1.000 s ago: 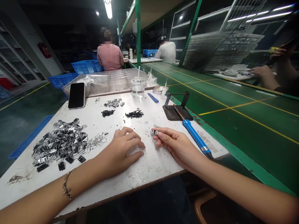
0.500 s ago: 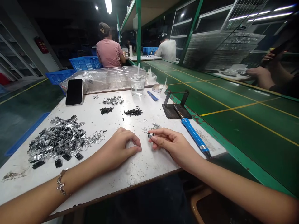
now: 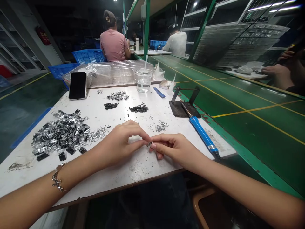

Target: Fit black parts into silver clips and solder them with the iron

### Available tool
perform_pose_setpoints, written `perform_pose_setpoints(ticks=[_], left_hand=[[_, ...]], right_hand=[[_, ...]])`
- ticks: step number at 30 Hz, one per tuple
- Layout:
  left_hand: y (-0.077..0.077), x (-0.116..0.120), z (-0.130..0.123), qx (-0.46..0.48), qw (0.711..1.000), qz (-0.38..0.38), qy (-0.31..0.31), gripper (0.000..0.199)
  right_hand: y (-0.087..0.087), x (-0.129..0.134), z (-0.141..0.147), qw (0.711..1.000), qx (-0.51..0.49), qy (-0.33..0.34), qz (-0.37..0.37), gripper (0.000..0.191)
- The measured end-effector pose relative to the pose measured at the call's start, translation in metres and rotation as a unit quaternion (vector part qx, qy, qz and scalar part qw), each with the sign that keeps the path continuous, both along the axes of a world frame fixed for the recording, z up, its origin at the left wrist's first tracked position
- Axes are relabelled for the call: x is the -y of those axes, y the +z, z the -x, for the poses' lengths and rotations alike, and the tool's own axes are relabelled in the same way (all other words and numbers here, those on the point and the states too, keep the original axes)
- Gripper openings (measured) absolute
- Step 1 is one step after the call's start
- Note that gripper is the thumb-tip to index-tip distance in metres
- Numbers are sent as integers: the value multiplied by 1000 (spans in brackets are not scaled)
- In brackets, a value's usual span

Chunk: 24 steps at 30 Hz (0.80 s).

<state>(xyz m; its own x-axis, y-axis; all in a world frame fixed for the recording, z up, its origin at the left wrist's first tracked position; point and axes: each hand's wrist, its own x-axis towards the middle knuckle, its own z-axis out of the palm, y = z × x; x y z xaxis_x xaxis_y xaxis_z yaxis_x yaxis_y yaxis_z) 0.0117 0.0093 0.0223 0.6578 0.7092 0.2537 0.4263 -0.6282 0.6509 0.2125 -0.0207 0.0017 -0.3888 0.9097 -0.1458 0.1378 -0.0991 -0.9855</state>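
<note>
My left hand (image 3: 121, 143) and my right hand (image 3: 175, 149) meet fingertip to fingertip low over the white table (image 3: 133, 171), near its front edge. Both pinch one small metal part (image 3: 150, 144) between them. A little heap of small silver clips (image 3: 160, 126) lies just beyond my right hand. To the left spreads a big pile of shiny metal and black pieces (image 3: 62, 133). Two small heaps of black parts (image 3: 138, 108) and one silver heap (image 3: 117, 95) lie farther back.
A blue-handled soldering iron (image 3: 202, 135) rests in a black stand (image 3: 185, 108) on the right. A phone (image 3: 77, 85), a clear cup (image 3: 143, 80) and a clear plastic tray (image 3: 119, 74) stand at the back. A green conveyor (image 3: 238, 105) runs on the right. Other people sit beyond.
My hands have come together: the right one carried the small metal part leftward and toward me, and the left one lifted off the table and took hold of it too.
</note>
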Motion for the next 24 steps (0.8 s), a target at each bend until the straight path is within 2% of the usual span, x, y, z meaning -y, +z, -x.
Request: perform_pose_setpoints(ticks=[4,16,19,21,24], left_hand=[[0,2,-1,-5,999,21,39,8],[0,4,-2,-2,998,38,57,4],[-2,3,-2,1,995,36,90,9],[-2,2,-2,-3,992,57,112,17],[-2,2,-3,-16,987,130,94,20]], right_hand=[[-1,0,1,1000,2,5,3,21],[-7,2,3,1000,-19,1,13,26],[-7,2,1,1000,-31,2,5,22],[-7,2,0,999,-36,-9,-7,20],[-6,2,-1,998,-48,-25,-20,19]])
